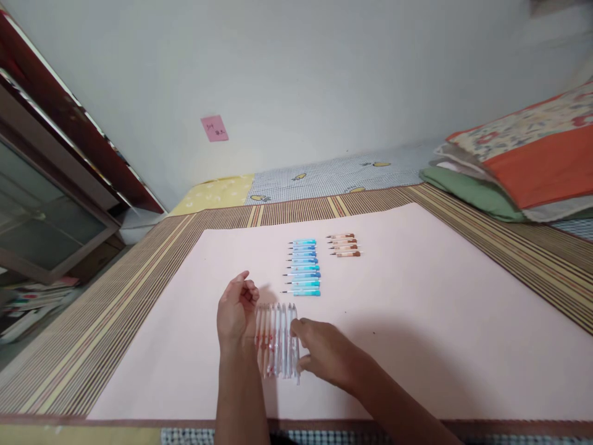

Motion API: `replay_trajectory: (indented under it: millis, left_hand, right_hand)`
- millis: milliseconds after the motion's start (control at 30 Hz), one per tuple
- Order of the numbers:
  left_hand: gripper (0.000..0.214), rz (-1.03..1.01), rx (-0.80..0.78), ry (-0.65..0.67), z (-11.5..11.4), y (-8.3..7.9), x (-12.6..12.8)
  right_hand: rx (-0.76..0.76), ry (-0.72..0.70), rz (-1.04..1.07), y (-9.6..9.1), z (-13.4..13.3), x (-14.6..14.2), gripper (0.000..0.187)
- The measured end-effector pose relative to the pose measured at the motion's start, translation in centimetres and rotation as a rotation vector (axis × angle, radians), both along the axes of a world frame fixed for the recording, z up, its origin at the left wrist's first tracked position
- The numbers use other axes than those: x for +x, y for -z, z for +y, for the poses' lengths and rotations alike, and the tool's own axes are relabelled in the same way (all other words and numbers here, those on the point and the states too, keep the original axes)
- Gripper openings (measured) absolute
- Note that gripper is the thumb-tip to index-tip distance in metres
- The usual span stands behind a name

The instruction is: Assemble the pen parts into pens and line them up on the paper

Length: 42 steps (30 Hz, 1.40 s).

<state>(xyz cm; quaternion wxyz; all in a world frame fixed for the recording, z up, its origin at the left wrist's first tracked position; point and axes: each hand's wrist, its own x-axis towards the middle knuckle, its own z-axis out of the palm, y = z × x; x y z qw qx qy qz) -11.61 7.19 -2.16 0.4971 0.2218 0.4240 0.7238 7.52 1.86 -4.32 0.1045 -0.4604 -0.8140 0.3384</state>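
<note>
Several clear-barrelled pens (277,340) lie side by side in an upright row on the pale pink sheet, those on the left with reddish parts, those on the right whiter. My left hand (235,312) is at the row's left edge, palm turned toward it, fingers loosely bent and nothing visible in them. At the opposite edge, my right hand (327,352) has its fingertips and thumb on the rightmost pen, whose lower end sticks out below the others. Beyond the row lies a column of blue mechanical pencils (304,267), with brown ones (345,245) to their right.
The pink sheet (417,284) lies on a striped mat (152,284). Folded bedding (537,154) is piled at the far right. A pink note (214,128) is stuck on the wall behind. A glass-paned cabinet door (41,210) stands at the left.
</note>
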Motion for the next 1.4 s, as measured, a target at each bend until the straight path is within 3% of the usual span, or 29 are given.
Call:
replay_trajectory:
  millis: [167,367,633,1200,1400]
  left_hand:
    - [0.034,-0.004,0.000,0.019,0.0,0.2,0.0]
    - [0.034,-0.006,-0.003,0.018,0.0,0.0,0.3]
    - [0.035,-0.009,-0.012,0.010,-0.1,-0.1,0.5]
    - [0.033,-0.003,-0.012,0.040,-0.1,0.2,0.7]
    - [0.033,-0.020,-0.011,0.054,0.0,0.3,0.6]
  right_hand:
    - [0.001,-0.098,-0.011,-0.2,-0.1,0.0,0.048]
    - [0.004,-0.108,-0.093,-0.8,-0.7,-0.5,0.055]
    - [0.065,-0.095,-0.127,-0.7,-1.0,-0.7,0.053]
    - [0.156,-0.147,-0.100,-0.9,-1.2,-0.8,0.030]
    - [0.112,-0.110,-0.050,-1.1,-1.2,-0.7,0.036]
